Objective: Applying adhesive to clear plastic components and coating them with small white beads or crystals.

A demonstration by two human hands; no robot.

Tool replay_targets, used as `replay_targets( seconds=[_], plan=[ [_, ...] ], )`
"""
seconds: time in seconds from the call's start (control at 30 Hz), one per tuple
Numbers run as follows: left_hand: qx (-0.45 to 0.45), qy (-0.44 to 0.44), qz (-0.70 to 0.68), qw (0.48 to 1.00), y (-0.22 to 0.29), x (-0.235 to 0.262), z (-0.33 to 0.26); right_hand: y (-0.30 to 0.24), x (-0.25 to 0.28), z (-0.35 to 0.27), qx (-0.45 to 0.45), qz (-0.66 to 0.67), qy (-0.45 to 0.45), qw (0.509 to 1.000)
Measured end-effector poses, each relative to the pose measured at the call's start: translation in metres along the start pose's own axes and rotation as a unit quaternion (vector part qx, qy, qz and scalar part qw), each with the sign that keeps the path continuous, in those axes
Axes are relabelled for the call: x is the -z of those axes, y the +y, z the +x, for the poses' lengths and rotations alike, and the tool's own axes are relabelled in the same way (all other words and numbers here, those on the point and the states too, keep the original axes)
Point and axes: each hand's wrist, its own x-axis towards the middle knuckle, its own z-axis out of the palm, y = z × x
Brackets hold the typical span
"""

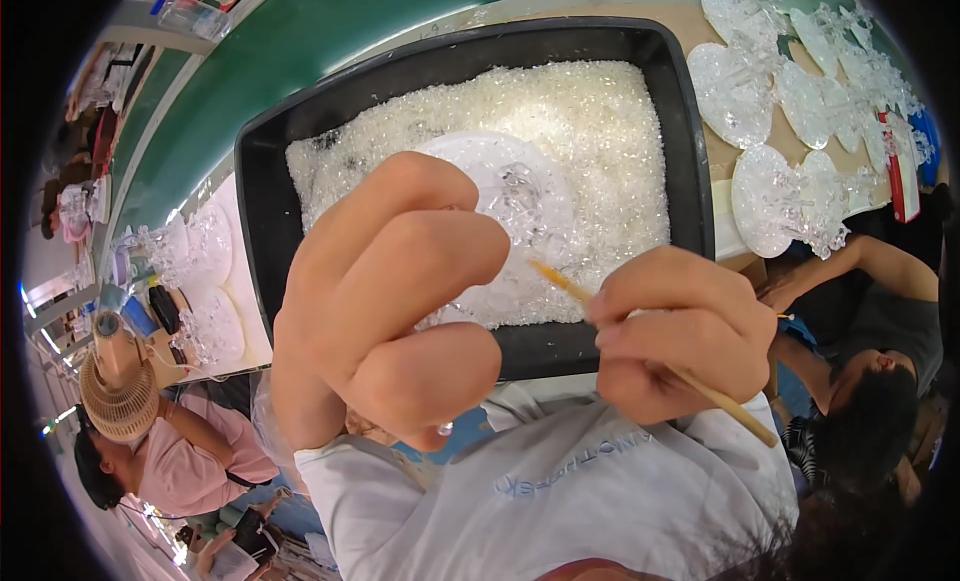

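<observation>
My left hand (390, 281) is closed, its fingers curled over the near left of a black tray (690, 181). A small clear piece (445, 429) peeks out between its thumb and forefinger; most of it is hidden. My right hand (680, 331) grips a thin wooden stick (735, 416), with its yellowish tip (550, 275) pointing left toward a round clear disc (545, 196). That disc, with a glossy clear ornament at its middle, shows over the white granules (610, 131) filling the tray. My left hand covers part of the disc, and I cannot tell whether it touches it.
Several clear discs with branching clear parts (735, 96) stand on the table at right, with more (210, 326) at left. A red-and-white box (900, 171) lies far right. One person (880, 321) works at right, another (190, 446) sits at left by a fan (118, 391).
</observation>
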Motion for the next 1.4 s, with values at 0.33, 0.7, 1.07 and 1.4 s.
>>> replay_targets(
  seconds=[0.33, 0.7, 1.07, 1.4],
  plan=[
    [0.067, 0.013, 0.014, 0.998, 0.011, -0.006, 0.003, -0.001, 0.000, 0.000, -0.023, 0.017, -0.020, 0.999],
    [0.029, -0.001, -0.008, 1.000, 0.002, -0.002, 0.001, -0.007, -0.003, 0.000, -0.070, -0.012, 0.024, 0.997],
    [0.109, 0.028, -0.021, 0.993, 0.013, -0.008, 0.003, -0.005, 0.004, -0.001, -0.079, -0.037, 0.026, 0.996],
    [0.079, -0.003, -0.079, 0.994, 0.002, 0.005, 0.006, 0.002, 0.001, -0.001, -0.016, 0.027, 0.083, 0.996]
  ],
)
